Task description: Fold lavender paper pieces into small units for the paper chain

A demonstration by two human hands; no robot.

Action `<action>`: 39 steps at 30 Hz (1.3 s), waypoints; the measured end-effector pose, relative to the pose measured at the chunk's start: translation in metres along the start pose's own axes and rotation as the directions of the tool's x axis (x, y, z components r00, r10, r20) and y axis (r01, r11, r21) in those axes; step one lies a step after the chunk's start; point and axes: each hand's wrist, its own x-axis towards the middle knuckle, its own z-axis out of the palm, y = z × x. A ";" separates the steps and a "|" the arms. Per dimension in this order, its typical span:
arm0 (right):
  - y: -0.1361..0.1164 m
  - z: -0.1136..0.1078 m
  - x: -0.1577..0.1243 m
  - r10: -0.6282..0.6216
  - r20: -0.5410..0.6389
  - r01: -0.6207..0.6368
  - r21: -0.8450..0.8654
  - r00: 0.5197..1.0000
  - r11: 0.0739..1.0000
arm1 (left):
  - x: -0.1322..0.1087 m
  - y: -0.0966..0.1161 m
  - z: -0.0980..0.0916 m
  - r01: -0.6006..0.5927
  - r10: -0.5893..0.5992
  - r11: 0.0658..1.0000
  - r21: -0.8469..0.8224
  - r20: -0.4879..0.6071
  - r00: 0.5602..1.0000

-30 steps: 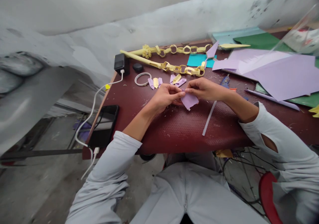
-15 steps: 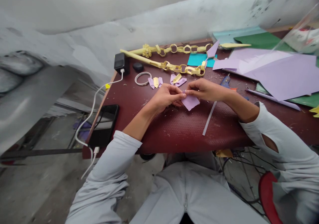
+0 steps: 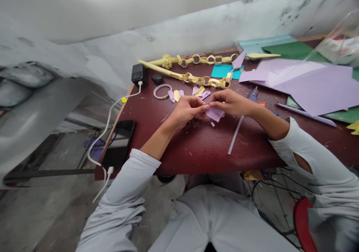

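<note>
A small piece of purple paper [image 3: 215, 114] is pinched between my two hands above the table, its lower part hanging towards me. My left hand [image 3: 188, 111] grips its upper left edge between thumb and fingers. On the other side, my right hand [image 3: 228, 101] pinches the upper edge, fingertips close to the left thumb. Just beyond the hands lie folded purple and yellow paper pieces [image 3: 176, 95]. A glue gun [image 3: 252, 94] is partly hidden behind my right hand, and a clear glue stick [image 3: 236, 134] lies below that wrist.
Yellow paper chains [image 3: 206, 80] and a bangle-like ring [image 3: 162, 91] lie towards the back. Purple sheets [image 3: 316, 87] cover the right side. A black phone [image 3: 119, 141] with a white cable [image 3: 97, 121] sits at the left edge, near a black charger [image 3: 138, 74].
The purple paper has tilted and its lower corner looks shorter and more curled. A small pale scrap now shows on the table below it. The view has shifted slightly.
</note>
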 end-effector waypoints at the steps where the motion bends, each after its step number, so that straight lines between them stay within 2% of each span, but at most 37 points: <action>1: 0.000 0.000 0.000 -0.009 -0.016 0.009 0.001 1.000 1.000 | 0.000 0.000 0.000 -0.003 0.003 1.000 -0.003 -0.003 1.000; 6: -0.003 0.001 -0.001 0.035 0.011 -0.036 0.097 0.999 0.995 | -0.001 0.004 0.004 -0.028 0.026 0.999 -0.032 -0.071 0.997; 12: -0.002 0.002 -0.002 0.037 0.051 -0.043 0.134 0.998 0.990 | -0.001 0.005 0.007 -0.049 0.045 0.998 -0.046 -0.087 0.995; 17: -0.001 0.001 -0.002 0.022 -0.006 -0.021 0.069 1.000 0.997 | -0.001 0.004 0.012 -0.049 0.046 0.998 -0.043 -0.082 0.996; 21: -0.001 0.000 -0.003 0.060 -0.026 -0.057 0.104 0.998 0.993 | -0.002 0.006 0.011 -0.027 0.022 0.998 -0.049 -0.094 0.995; 28: 0.012 -0.006 -0.001 0.125 -0.176 -0.065 0.312 0.976 0.948 | -0.001 0.005 0.008 -0.036 0.031 0.998 -0.054 -0.097 0.995; 33: 0.013 -0.001 0.000 0.191 -0.181 -0.097 0.429 0.965 0.898 | -0.001 0.003 0.013 -0.084 0.063 0.988 -0.129 -0.163 0.985; 39: 0.012 0.003 0.000 0.101 -0.190 -0.028 0.356 0.977 0.934 | -0.003 0.005 0.016 -0.054 0.039 0.990 -0.134 -0.111 0.993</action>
